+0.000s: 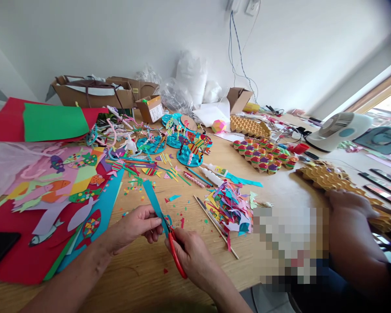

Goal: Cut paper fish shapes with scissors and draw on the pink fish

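Observation:
Between its thumb and fingers, my left hand (138, 226) pinches a strip of blue paper (152, 198) that points up and away. Wrapped round the red handles of a pair of scissors (176, 254) is my right hand (193, 254). The scissor blades meet the lower end of the strip, just right of my left fingers; how far they are open is hard to make out. Small paper scraps (182, 222) lie on the wood beyond my hands. To the right is a heap of coloured paper offcuts (230, 206), with thin brushes (217, 224) beside it.
Coloured sheets with paper fish (91, 224) cover the left side. Blue decorated discs (189, 156) and glue bottles (211, 177) stand farther back. Painted egg trays (263, 154) and a white fan (339, 130) are at right. Another person's arm (353, 230) rests on plain egg trays (332, 180).

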`<state>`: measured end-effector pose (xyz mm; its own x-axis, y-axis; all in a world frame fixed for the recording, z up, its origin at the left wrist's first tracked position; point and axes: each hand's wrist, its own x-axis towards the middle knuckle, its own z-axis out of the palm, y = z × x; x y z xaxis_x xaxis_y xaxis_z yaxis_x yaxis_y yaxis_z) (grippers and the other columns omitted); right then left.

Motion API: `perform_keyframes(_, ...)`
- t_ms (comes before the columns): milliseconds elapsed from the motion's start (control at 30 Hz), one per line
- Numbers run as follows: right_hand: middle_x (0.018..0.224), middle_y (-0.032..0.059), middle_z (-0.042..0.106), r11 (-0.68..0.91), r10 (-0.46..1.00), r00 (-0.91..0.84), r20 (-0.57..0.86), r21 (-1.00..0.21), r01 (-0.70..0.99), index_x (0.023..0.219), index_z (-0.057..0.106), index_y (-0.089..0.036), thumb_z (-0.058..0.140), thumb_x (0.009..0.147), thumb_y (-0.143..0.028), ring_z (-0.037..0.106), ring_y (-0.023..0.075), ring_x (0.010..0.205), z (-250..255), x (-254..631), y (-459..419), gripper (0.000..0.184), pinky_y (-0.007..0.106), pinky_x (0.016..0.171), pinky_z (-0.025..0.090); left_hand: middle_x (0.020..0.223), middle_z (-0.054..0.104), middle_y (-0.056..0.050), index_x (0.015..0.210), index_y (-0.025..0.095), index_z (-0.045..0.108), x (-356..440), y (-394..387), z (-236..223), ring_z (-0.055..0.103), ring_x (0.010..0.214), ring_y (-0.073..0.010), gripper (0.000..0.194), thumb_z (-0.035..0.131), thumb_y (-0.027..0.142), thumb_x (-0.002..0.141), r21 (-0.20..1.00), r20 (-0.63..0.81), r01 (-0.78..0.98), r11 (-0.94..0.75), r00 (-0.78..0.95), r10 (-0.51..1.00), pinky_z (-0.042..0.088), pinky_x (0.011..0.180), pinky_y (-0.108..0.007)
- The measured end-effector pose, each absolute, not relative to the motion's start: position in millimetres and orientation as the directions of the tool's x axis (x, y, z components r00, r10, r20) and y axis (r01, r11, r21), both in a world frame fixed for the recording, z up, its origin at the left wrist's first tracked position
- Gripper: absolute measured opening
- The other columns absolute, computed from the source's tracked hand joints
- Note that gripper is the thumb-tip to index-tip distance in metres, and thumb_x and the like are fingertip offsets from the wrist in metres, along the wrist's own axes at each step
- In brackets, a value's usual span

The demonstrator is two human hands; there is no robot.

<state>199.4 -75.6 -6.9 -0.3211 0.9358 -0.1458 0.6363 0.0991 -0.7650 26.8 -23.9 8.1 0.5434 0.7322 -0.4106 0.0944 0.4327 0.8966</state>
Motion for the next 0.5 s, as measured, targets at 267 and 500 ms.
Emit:
perform_keyframes(267, 0.057, -0.0013, 0.048, 0.108, 0.943, -0.307, -0.131, -0.75, 0.653, 0.063, 0.047, -0.017, 0.039, 0.087, -0.03, 0.039, 0.009, 0.052, -10.3, 201.8, -77.1, 0.028, 0.021, 0.049, 0.022, 0.064, 0.06, 0.002, 0.076, 0.014, 0.055, 27.2, -24.0, 5.0, 0.054, 0.052, -0.0087, 0.029, 0.063, 0.041, 0.069, 0.891, -0.423, 0.098, 0.444, 0.539, 0.729, 0.041, 0.05, -0.022)
perform_keyframes(500, 0.053, -0.003, 0.042, 0.098, 0.945, -0.296, -0.138, -0.744, 0.66, 0.06, 0.044, -0.017, 0.039, 0.087, -0.032, 0.035, 0.0084, 0.049, -12.4, 202.0, -76.1, 0.031, 0.022, 0.047, 0.019, 0.066, 0.059, 0.002, 0.079, 0.016, 0.055, 21.6, -20.4, 7.1, 0.055, 0.056, -0.0093, 0.029, 0.058, 0.044, 0.074, 0.908, -0.401, 0.109, 0.404, 0.504, 0.765, 0.042, 0.053, -0.022)
